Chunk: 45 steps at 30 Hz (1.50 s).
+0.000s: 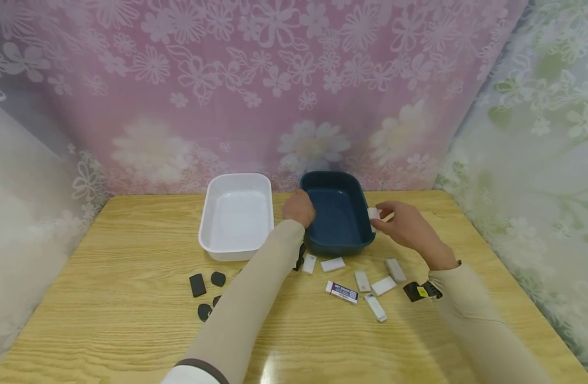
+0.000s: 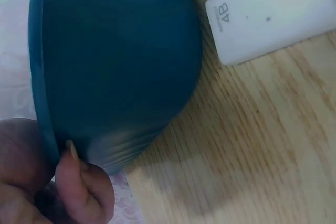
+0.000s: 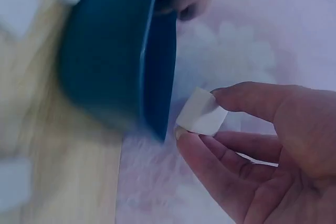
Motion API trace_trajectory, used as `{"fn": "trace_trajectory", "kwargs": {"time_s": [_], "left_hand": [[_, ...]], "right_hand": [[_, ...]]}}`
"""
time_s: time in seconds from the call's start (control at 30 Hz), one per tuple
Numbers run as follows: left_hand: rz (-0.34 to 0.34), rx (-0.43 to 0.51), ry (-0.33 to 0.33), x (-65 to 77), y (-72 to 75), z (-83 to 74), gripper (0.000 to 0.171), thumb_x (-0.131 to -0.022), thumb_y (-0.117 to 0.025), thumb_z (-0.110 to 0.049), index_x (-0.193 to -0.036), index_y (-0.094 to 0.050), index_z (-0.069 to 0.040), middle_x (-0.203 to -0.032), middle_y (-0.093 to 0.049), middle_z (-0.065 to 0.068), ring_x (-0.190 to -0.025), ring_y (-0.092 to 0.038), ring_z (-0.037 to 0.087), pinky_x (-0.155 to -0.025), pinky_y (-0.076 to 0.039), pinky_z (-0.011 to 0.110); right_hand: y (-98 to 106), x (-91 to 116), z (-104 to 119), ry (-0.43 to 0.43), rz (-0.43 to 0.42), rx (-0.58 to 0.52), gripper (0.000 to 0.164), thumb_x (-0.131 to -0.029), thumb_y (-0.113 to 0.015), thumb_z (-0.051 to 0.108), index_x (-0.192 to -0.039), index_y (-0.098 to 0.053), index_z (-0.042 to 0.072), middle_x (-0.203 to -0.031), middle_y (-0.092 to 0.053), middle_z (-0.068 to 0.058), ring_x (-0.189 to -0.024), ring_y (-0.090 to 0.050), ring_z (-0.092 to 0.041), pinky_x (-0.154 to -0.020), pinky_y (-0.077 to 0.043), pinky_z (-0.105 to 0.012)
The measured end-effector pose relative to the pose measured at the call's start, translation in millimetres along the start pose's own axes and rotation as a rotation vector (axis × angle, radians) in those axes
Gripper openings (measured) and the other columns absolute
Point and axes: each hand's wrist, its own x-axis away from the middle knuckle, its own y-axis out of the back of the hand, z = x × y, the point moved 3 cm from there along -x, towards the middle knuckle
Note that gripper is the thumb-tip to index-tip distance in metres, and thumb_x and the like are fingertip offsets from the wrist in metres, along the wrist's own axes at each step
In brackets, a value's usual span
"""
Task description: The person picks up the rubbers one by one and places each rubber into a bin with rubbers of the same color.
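My left hand [image 1: 299,209] holds the left rim of a dark blue plastic basin [image 1: 336,213]. In the left wrist view, its thumb and fingers pinch the rim from both sides. Beside the basin's right rim, my right hand [image 1: 409,228] pinches a small white eraser [image 3: 202,114] between thumb and fingertips. That eraser is level with the rim and just outside it. Several white erasers lie in front of the basin, one marked 4B [image 2: 270,14]. Among them is an eraser in a printed blue-and-white sleeve [image 1: 341,292].
A white basin [image 1: 238,216] stands left of the blue one. Several small black pieces [image 1: 197,285] lie on the wooden table [image 1: 130,256] at front left, partly hidden by my left sleeve. A pink floral curtain [image 1: 255,96] hangs behind the table.
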Motion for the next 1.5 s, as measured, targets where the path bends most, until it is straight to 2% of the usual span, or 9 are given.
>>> {"fn": "trace_trajectory", "kwargs": {"time_s": [0.23,0.43,0.63,0.73,0.87,1.03,1.17,1.33,1.5], "left_hand": [[0.002,-0.001,0.014,1.3,-0.8,-1.9,0.05,-0.097,-0.055,-0.025,-0.139,-0.041,-0.001,-0.11,-0.065,0.01,-0.087,-0.066,0.023,-0.074,-0.054,0.038],[0.001,0.002,0.005,3.2,-1.3,-2.5,0.049,-0.097,-0.054,-0.025,-0.138,-0.042,-0.001,-0.111,-0.065,0.01,-0.089,-0.066,0.024,-0.076,-0.053,0.039],[-0.007,-0.007,0.0,3.1,-0.7,-2.8,0.05,-0.096,-0.055,-0.026,-0.138,-0.042,-0.002,-0.106,-0.067,0.009,-0.085,-0.067,0.023,-0.074,-0.054,0.038],[-0.003,-0.009,-0.002,2.9,-1.3,-3.2,0.051,-0.097,-0.055,-0.026,-0.14,-0.041,-0.002,-0.105,-0.067,0.009,-0.084,-0.067,0.022,-0.072,-0.054,0.038],[-0.01,-0.004,0.004,2.6,-2.1,-3.0,0.051,-0.096,-0.056,-0.025,-0.139,-0.042,-0.002,-0.105,-0.067,0.009,-0.085,-0.067,0.022,-0.072,-0.054,0.038],[-0.007,0.006,0.012,2.1,-2.0,-1.4,0.051,-0.095,-0.057,-0.025,-0.139,-0.042,-0.003,-0.107,-0.067,0.009,-0.087,-0.067,0.022,-0.074,-0.054,0.038],[0.001,0.022,0.018,0.1,-0.6,2.4,0.052,-0.095,-0.057,-0.024,-0.14,-0.041,-0.003,-0.104,-0.067,0.009,-0.084,-0.067,0.023,-0.073,-0.054,0.038],[-0.01,0.03,0.029,-1.9,-1.0,3.1,0.049,-0.095,-0.056,-0.025,-0.137,-0.043,-0.003,-0.105,-0.067,0.01,-0.087,-0.066,0.024,-0.075,-0.053,0.039],[0.009,0.023,0.022,-1.7,-2.6,1.2,0.05,-0.095,-0.057,-0.025,-0.137,-0.042,-0.003,-0.105,-0.067,0.01,-0.086,-0.066,0.024,-0.074,-0.053,0.039]], "right_hand": [[-23,-41,22,0.085,0.063,0.057,0.041,-0.092,-0.062,0.016,-0.125,-0.056,-0.007,-0.101,-0.064,-0.018,-0.084,-0.062,-0.027,-0.073,-0.05,-0.042],[-45,-56,29,0.091,0.154,0.145,0.035,-0.089,-0.066,0.014,-0.117,-0.061,-0.006,-0.094,-0.065,-0.015,-0.076,-0.061,-0.023,-0.071,-0.05,-0.041],[-58,-63,28,0.023,0.229,0.218,0.033,-0.088,-0.068,0.015,-0.116,-0.061,-0.002,-0.11,-0.061,-0.02,-0.093,-0.061,-0.033,-0.08,-0.048,-0.048],[-62,-65,28,-0.005,0.256,0.234,0.034,-0.087,-0.069,0.015,-0.114,-0.061,-0.002,-0.11,-0.06,-0.021,-0.097,-0.059,-0.036,-0.082,-0.047,-0.049],[-67,-67,27,-0.031,0.305,0.222,0.034,-0.085,-0.071,0.015,-0.113,-0.062,-0.001,-0.113,-0.06,-0.02,-0.102,-0.058,-0.037,-0.084,-0.047,-0.049],[-71,-68,25,-0.042,0.353,0.22,0.035,-0.089,-0.068,0.017,-0.118,-0.06,-0.001,-0.119,-0.058,-0.021,-0.108,-0.056,-0.038,-0.086,-0.046,-0.049],[-64,-68,30,0.019,0.312,0.219,0.034,-0.092,-0.063,0.021,-0.117,-0.06,-0.003,-0.117,-0.059,-0.021,-0.105,-0.057,-0.037,-0.086,-0.046,-0.048],[-33,-51,33,0.098,0.181,0.104,0.034,-0.095,-0.058,0.02,-0.118,-0.06,-0.005,-0.11,-0.062,-0.02,-0.098,-0.06,-0.033,-0.083,-0.047,-0.048],[2,-19,16,0.075,0.055,0.069,0.034,-0.098,-0.054,0.024,-0.12,-0.06,-0.001,-0.11,-0.062,-0.019,-0.098,-0.06,-0.035,-0.08,-0.047,-0.05]]}}
